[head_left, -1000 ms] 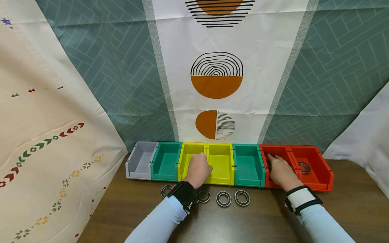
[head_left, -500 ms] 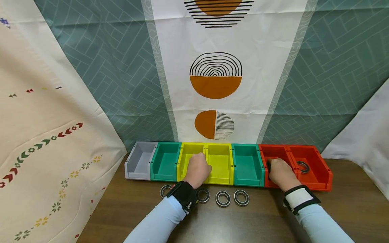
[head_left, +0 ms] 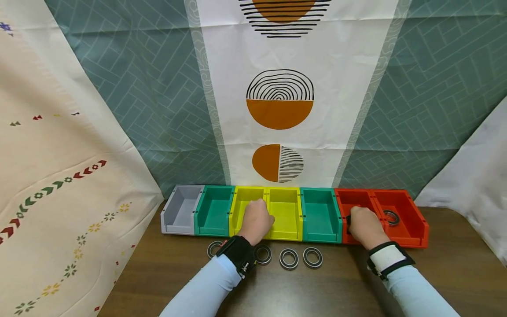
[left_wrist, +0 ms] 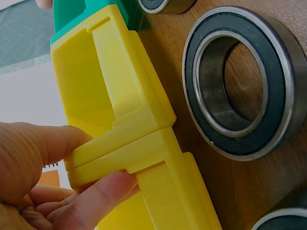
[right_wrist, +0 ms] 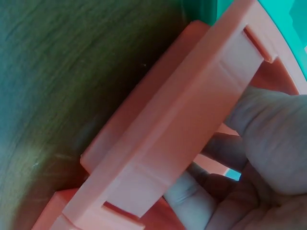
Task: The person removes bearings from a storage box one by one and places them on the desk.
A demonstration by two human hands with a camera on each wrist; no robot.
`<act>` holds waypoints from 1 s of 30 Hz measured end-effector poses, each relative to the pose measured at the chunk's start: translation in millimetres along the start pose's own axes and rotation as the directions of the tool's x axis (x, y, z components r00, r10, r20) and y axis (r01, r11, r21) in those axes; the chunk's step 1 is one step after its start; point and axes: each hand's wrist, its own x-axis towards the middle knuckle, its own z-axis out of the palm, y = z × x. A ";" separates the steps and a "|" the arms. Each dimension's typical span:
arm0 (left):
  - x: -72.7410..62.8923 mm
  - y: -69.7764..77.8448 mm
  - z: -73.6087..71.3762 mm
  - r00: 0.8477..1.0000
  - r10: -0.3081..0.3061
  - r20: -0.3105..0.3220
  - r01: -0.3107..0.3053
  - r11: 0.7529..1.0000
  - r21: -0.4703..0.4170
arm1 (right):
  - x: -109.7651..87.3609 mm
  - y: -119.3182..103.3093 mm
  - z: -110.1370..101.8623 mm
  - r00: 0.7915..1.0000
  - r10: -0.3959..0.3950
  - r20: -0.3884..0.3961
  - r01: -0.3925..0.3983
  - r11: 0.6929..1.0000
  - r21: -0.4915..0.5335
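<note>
Left grip (head_left: 256,221): pinching wall (left_wrist: 110,143) between yellow bins (head_left: 285,220), tabletop's (head_left: 336,290) back edge. Right grip (head_left: 366,225): closed on mostly hidden bearing (head_left: 348,222), left red bin (head_left: 354,198). Four bearings (head_left: 289,267) before bins, one partly behind wristband (head_left: 236,254); another (head_left: 397,220), right red bin (head_left: 404,206).

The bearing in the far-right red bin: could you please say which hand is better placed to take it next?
Probably the right hand: it is in the adjoining red bin, near that bearing, though seemingly holding another. The left hand is farther, pinching the wall between yellow bins.

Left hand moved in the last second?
No. In the head view, the left hand keeps its place against the yellow bins, no visible shift either way.
</note>
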 end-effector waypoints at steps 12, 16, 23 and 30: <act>0.1 -0.3 1.1 1.000 -0.002 0.010 0.002 1.000 0.000 | -9.2 -2.7 -3.2 0.997 0.078 -0.028 -0.075 0.993 0.087; 0.9 -0.1 0.3 1.000 -0.010 0.002 0.010 1.000 -0.011 | -9.0 -3.1 -8.7 0.993 0.116 -0.030 -0.113 0.988 0.102; 0.7 1.5 -2.4 1.000 -0.010 -0.001 0.010 1.000 0.004 | -8.0 -2.7 -15.8 0.989 0.130 -0.070 -0.121 0.985 0.121; -1.5 1.6 -3.1 1.000 -0.002 0.012 0.002 1.000 -0.006 | -13.8 -1.9 -22.2 0.983 0.078 -0.169 -0.058 0.991 0.118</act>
